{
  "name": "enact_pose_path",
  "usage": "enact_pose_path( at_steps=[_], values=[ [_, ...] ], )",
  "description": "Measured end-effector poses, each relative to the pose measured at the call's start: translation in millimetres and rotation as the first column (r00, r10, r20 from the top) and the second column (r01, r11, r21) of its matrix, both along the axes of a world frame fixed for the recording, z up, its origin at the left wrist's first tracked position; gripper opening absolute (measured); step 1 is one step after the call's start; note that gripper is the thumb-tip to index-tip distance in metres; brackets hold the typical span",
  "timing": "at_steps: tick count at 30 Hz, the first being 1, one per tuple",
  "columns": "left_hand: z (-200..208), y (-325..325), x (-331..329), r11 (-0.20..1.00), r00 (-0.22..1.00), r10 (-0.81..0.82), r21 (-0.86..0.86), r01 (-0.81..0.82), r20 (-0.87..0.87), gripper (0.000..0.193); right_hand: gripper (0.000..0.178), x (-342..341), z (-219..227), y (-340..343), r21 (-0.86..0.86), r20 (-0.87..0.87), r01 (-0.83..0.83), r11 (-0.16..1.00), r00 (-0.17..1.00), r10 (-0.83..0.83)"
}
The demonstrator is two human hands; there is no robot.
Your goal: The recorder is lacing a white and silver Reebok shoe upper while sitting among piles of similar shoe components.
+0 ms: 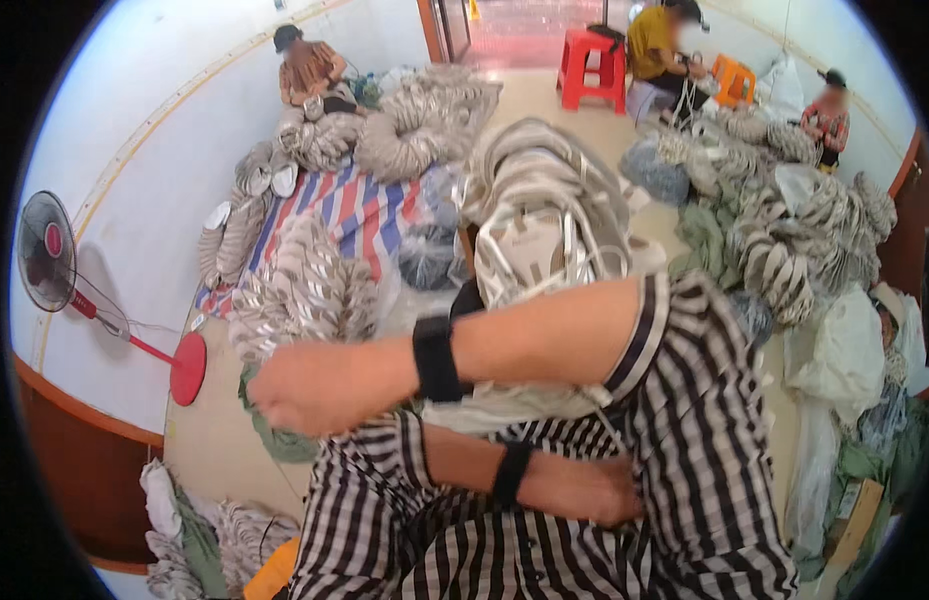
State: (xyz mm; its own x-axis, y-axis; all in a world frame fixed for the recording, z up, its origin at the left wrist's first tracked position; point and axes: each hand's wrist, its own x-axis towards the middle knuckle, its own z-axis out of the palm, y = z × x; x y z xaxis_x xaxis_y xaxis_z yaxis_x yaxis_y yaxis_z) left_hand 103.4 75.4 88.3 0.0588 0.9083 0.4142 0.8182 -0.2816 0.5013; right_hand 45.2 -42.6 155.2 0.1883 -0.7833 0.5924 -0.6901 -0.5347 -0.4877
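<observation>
My forearms cross in front of my striped shirt, each with a black band at the wrist. My right hand (309, 388) reaches over to the left, curled closed and blurred; whatever it may hold does not show. Under that arm, my left hand (602, 490) points right beside my right sleeve, its fingers bent and partly hidden. A thin white cord (610, 428) runs down near it, but I cannot tell if the hand grips it. Just beyond my arms is a stack of beige shoe-like pieces (534, 245) with white cords.
Beige bundles (304, 285) lie at left by a striped sheet (329, 215); more bundles (804, 235) and a white bag (844, 345) are at right. A red fan (189, 365) stands left. Several people sit at the back near a red stool (594, 70).
</observation>
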Motion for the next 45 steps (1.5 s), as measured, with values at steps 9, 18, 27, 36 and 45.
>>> enact_pose_path(
  at_steps=[9,18,27,36,45],
  values=[
    [53,45,13,0.862,0.867,-0.130,0.487,-0.140,0.480,0.018,0.016,-114,-11,183,0.357,0.240,0.614,0.704,0.668,-0.705],
    [76,89,-105,0.650,0.777,0.614,0.468,-0.598,0.138,0.040,0.038,-88,-121,272,0.215,-0.229,0.860,0.464,0.506,-0.832],
    [-4,-104,-126,0.271,0.257,0.961,0.159,-0.949,-0.102,0.013,0.009,-101,-127,285,-0.048,-0.280,0.974,0.221,0.199,-0.939],
    [-9,-102,-122,0.278,0.259,0.958,0.170,-0.945,-0.127,0.012,0.029,-114,-65,258,-0.002,0.505,0.895,0.445,0.386,-0.773],
    [-11,-104,-120,0.317,0.314,0.948,0.061,-0.946,-0.055,0.013,0.018,-90,-67,268,-0.183,0.235,0.942,0.282,0.320,-0.918]
  ],
)
